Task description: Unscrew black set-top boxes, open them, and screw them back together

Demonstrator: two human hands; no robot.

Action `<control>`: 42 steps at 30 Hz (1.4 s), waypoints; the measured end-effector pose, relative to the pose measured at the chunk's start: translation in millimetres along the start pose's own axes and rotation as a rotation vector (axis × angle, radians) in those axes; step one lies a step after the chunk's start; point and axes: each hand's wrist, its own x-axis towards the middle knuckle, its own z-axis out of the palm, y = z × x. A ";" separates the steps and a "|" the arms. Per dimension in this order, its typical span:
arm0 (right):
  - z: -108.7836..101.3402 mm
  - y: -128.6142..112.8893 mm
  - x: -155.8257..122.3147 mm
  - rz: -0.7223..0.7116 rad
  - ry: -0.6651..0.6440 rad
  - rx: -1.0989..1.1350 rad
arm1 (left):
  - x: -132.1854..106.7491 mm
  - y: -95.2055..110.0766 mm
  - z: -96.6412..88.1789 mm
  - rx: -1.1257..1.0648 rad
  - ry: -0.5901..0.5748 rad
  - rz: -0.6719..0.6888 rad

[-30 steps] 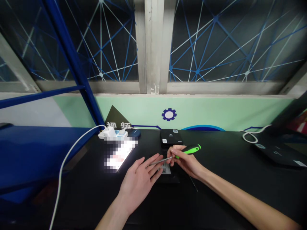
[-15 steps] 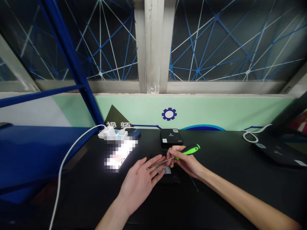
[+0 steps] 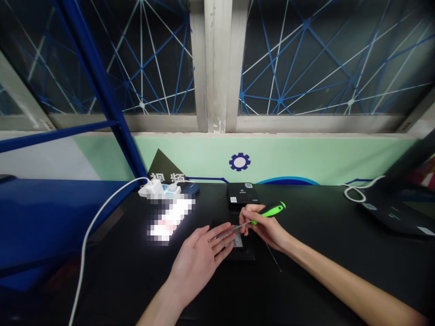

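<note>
My right hand [image 3: 263, 225] grips a screwdriver [image 3: 272, 211] with a green and black handle, its metal shaft slanting down to the left. The shaft's tip lies over the fingers of my left hand [image 3: 200, 256], which is open, palm up, with fingers stretched out. I cannot tell whether anything small rests at the tip. Beneath the hands lies a black device [image 3: 243, 254] with a pale label, partly covered by my left fingers. A thin dark rod [image 3: 274, 259] rests on the table to the right of the device, its upper end hidden by my right hand.
A black box [image 3: 242, 194] with stickers stands behind my hands. Further left are a glowing, blurred-out screen [image 3: 173, 219] and a white power strip [image 3: 159, 188] with a white cable [image 3: 89, 226]. Another black device [image 3: 396, 217] and a coiled cable [image 3: 355, 194] lie at right.
My right hand has shifted slightly right with the screwdriver, drawing its tip a little along my left fingers. My left hand stays almost in place.
</note>
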 end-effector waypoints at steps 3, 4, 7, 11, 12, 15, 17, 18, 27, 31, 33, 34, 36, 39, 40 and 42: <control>-2.8 -1.6 0.9 -0.021 0.021 0.003 | 0.6 0.2 -3.0 0.010 -0.015 -0.003; -3.9 -2.1 1.4 -0.027 0.030 0.003 | 0.8 0.1 -3.8 0.013 -0.019 -0.002; -7.1 -3.3 2.9 -0.041 0.060 -0.003 | 1.4 -0.1 -5.2 0.020 -0.031 0.004; -9.2 -4.4 3.5 -0.062 0.085 -0.034 | 1.3 -0.5 -5.8 0.036 -0.035 0.008; -9.3 -4.7 3.4 -0.069 0.092 -0.040 | 1.1 -0.6 -5.9 0.040 -0.037 0.008; -9.5 -5.3 3.4 -0.092 0.110 -0.052 | 0.7 -0.7 -6.5 0.047 -0.044 0.004; -10.0 -5.6 4.0 -0.117 0.120 -0.051 | 0.8 -0.2 -6.9 0.046 -0.048 -0.001; -10.5 -5.7 4.5 -0.129 0.124 -0.047 | 0.9 0.2 -7.1 0.041 -0.053 -0.007; -19.1 -5.8 8.5 -0.158 0.197 0.012 | -0.3 2.7 -7.3 0.017 -0.096 -0.045; -22.0 -6.7 10.8 -0.165 0.216 0.033 | 0.1 1.8 -6.8 0.039 -0.090 -0.037; -23.2 -6.9 10.9 -0.168 0.224 0.044 | 0.2 1.5 -6.7 0.050 -0.092 -0.032; -23.6 -6.9 10.7 -0.165 0.226 0.049 | 0.1 1.4 -6.6 0.054 -0.093 -0.030; -23.7 -6.5 10.0 -0.158 0.226 0.054 | -0.3 1.3 -6.2 0.060 -0.090 -0.029; -22.2 -5.4 9.2 -0.151 0.215 0.062 | -1.3 1.3 -5.1 0.060 -0.081 -0.031; -21.4 -5.1 9.2 -0.150 0.212 0.065 | -1.5 1.3 -4.7 0.061 -0.077 -0.030; -20.0 -4.9 9.4 -0.148 0.212 0.069 | -1.9 1.0 -4.2 0.063 -0.071 -0.029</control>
